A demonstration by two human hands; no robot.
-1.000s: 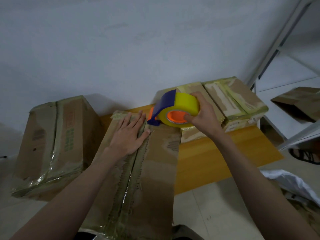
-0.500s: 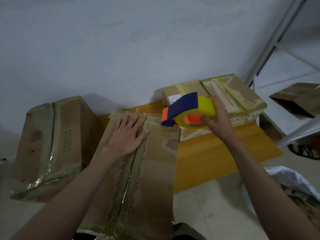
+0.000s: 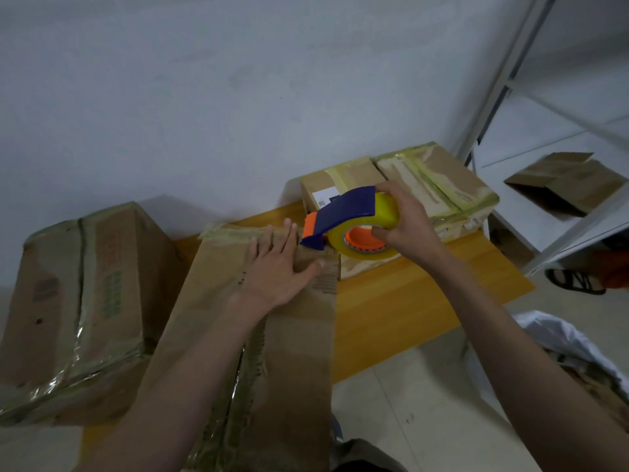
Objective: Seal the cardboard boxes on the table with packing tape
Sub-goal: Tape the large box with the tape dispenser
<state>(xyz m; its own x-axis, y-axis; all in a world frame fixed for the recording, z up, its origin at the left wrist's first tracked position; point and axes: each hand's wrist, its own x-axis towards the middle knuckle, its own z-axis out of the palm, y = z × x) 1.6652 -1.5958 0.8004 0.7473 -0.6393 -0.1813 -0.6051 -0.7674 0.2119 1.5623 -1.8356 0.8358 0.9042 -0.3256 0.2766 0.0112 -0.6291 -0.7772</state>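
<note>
we are pressing our left hand point(image 3: 277, 267), fingers straight and spread, flat on the long cardboard box point(image 3: 272, 335) lying on the wooden table point(image 3: 425, 301). our right hand point(image 3: 405, 223) is gripping the tape dispenser point(image 3: 354, 223), fingers curled round its yellow roll, blade end touching the box's far end.

Bare table point(image 3: 418, 301) is left open right of the middle box point(image 3: 289, 352). The far right is blocked by two taped boxes point(image 3: 439, 185); the left is closed by a large box point(image 3: 78, 301).
</note>
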